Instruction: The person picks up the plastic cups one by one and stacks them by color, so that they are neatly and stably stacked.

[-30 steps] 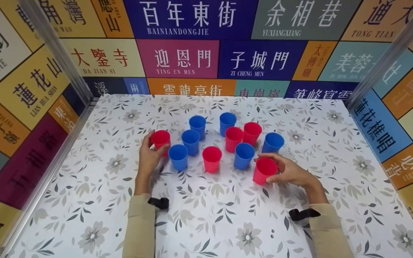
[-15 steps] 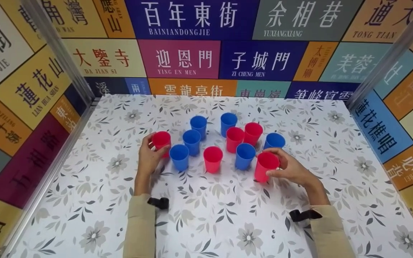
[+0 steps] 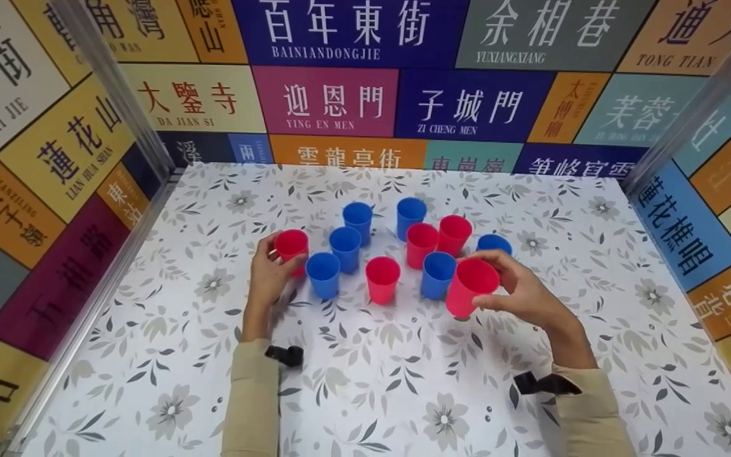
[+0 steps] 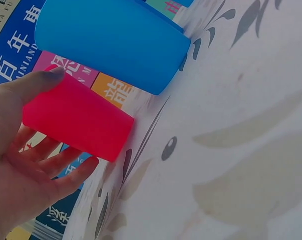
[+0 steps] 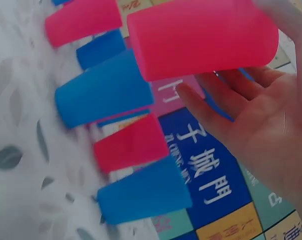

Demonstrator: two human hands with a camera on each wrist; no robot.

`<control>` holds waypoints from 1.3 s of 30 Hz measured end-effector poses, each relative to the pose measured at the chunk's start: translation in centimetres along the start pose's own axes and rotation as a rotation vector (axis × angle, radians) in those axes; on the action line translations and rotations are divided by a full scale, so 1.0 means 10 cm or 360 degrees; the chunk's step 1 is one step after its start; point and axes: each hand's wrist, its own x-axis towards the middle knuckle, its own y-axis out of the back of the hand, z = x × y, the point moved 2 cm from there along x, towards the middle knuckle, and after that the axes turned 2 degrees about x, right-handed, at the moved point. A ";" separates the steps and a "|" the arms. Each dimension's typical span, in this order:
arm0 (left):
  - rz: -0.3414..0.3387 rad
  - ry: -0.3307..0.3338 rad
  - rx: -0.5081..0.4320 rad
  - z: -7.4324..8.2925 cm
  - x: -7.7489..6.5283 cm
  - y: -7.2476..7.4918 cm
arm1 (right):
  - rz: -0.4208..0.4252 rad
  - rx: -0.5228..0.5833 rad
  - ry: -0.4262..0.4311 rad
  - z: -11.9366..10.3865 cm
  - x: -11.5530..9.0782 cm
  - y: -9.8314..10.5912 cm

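Observation:
My left hand [image 3: 268, 276] holds a red cup [image 3: 291, 244] at the left end of the group. Its thumb lies at the rim and its fingers curve round the far side; in the left wrist view that red cup [image 4: 78, 115] appears to stand on the table, beside a blue cup [image 4: 110, 45]. On the right, my right hand [image 3: 524, 295] grips another red cup [image 3: 467, 292] between thumb and fingers. This red cup [image 5: 201, 40] is raised off the table and slightly tilted in the right wrist view. It partly hides a blue cup [image 3: 493, 244] behind it.
Between my hands stand several upright cups, among them a front red cup [image 3: 382, 279], a blue cup [image 3: 438, 275] and another blue cup [image 3: 323, 275]. The table [image 3: 365, 381] has a floral cover. Lettered panels [image 3: 334, 101] enclose its back and sides.
My right hand has lifted its red cup off the table and moved it slightly up and away, covering more of the blue cup behind. My left hand keeps its hold.

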 end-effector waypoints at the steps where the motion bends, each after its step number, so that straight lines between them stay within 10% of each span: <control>1: 0.0003 -0.0014 -0.0009 0.00 0.00 0.00 | 0.0020 -0.0007 0.0001 -0.04 0.03 -0.01; 22: -0.0011 -0.0006 0.0015 -0.02 0.00 0.03 | 0.0379 0.0118 -0.0151 -0.57 0.75 -0.23; 39: 0.0011 0.0028 0.0040 -0.01 -0.01 0.03 | 0.0230 0.0027 0.0007 -0.88 1.44 -0.84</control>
